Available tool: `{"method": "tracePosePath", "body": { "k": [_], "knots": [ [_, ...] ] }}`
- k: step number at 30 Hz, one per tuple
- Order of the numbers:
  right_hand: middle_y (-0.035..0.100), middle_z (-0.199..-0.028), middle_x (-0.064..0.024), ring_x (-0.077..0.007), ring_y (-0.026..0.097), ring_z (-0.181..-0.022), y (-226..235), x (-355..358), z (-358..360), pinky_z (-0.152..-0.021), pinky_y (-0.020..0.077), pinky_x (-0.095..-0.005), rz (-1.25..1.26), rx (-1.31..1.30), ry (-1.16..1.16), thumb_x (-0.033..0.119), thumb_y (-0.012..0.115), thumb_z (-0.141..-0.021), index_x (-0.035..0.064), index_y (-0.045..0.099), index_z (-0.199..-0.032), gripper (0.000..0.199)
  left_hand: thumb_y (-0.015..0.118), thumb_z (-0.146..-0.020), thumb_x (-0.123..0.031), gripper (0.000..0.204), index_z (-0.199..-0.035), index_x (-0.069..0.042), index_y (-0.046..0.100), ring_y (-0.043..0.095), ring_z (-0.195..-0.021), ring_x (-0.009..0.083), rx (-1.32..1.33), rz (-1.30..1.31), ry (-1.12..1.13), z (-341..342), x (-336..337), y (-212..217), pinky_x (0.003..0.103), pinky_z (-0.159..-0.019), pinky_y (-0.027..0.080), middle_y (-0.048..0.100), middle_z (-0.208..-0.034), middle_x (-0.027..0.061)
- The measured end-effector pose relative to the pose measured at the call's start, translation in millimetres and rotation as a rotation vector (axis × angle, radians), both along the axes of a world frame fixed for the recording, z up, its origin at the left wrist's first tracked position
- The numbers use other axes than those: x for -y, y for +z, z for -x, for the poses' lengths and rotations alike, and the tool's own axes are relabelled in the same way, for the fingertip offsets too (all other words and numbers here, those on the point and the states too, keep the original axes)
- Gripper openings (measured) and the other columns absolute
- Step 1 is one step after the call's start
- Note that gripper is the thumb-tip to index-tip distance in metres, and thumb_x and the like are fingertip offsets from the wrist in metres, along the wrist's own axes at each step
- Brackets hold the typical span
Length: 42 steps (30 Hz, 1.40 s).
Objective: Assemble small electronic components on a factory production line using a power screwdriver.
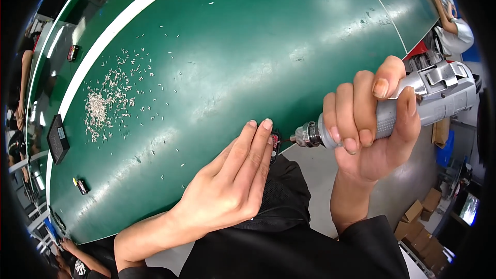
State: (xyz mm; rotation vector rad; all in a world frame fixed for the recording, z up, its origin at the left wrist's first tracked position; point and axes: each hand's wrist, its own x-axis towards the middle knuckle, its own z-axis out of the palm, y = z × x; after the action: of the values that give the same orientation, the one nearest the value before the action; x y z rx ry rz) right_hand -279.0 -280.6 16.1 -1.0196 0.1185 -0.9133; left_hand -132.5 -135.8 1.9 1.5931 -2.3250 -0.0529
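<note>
My right hand (361, 124) is wrapped round a grey electric screwdriver (447, 95) with a metal hook clip, its chuck pointing left. The thin bit reaches a small black-and-red part (276, 142) at the table's near edge; whether it touches is too small to tell. My left hand (225, 183) lies over that part, fingers pressed together and holding it from the left side. Most of the part is hidden under the fingertips. Left of my hands, a pile of tiny silvery screw-like pieces (96, 106) spreads across the green table (232, 62).
A black box (57, 139) stands at the table's left side, near a small black-and-yellow item (81, 186). Another small dark part (73, 52) lies beyond the white strip (98, 46). Co-workers' arms (447, 18) show at the right and left rims. Cardboard boxes (423, 227) stand lower right.
</note>
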Motion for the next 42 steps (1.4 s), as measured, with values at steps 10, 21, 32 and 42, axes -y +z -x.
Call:
{"method": "tracePosePath", "body": {
  "k": [10,21,32,42],
  "knots": [
    [0.04,-0.053,0.0021,-0.0089,0.042,-0.043,-9.2,4.3,-3.4,-0.048,0.0391,-0.0264,-0.036,-0.012,-0.01,0.029,0.038,-0.099,0.0065,0.049,-0.094,0.025,0.067,-0.069,-0.001,0.038,-0.104,0.012,0.063,0.059,-0.107,0.0333,0.013,0.025,-0.01,-4.7,1.4,-4.3,0.035,-0.085,0.055,0.059,-0.117,0.0244],
    [0.042,-0.054,0.0016,-0.0086,0.042,-0.043,4.0,2.2,-12.3,-0.047,0.039,-0.0248,0.152,-0.132,0.112,0.027,0.044,-0.098,0.0071,0.044,-0.089,0.022,0.062,-0.058,0.001,0.042,-0.099,0.013,0.064,0.061,-0.103,0.0354,-0.043,0.114,-0.03,-7.1,1.0,-9.9,0.038,-0.082,0.056,0.062,-0.11,0.0248],
    [0.044,-0.056,-0.0008,-0.0085,0.038,-0.039,6.7,3.1,-18.5,-0.04,0.0356,-0.0227,0.329,-0.253,0.185,0.014,0.058,-0.088,0.0051,0.045,-0.086,0.016,0.062,-0.069,-0.006,0.034,-0.098,0.012,0.066,0.058,-0.106,0.0301,0.012,0.1,-0.041,-8.2,-2.1,-6.6,0.035,-0.09,0.05,0.062,-0.112,0.023],
    [0.049,-0.05,-0.0007,-0.0117,0.048,-0.038,13.5,-3.9,-28.1,-0.04,0.0417,-0.023,0.2,0.181,0.402,0.006,0.065,-0.079,0.0053,0.05,-0.073,0.017,0.063,-0.069,-0.006,0.033,-0.096,0.013,0.063,0.058,-0.104,0.0283,-0.066,0.118,-0.084,-26.6,-14.7,4.0,0.032,-0.082,0.053,0.061,-0.11,0.0209]
  ]
}}
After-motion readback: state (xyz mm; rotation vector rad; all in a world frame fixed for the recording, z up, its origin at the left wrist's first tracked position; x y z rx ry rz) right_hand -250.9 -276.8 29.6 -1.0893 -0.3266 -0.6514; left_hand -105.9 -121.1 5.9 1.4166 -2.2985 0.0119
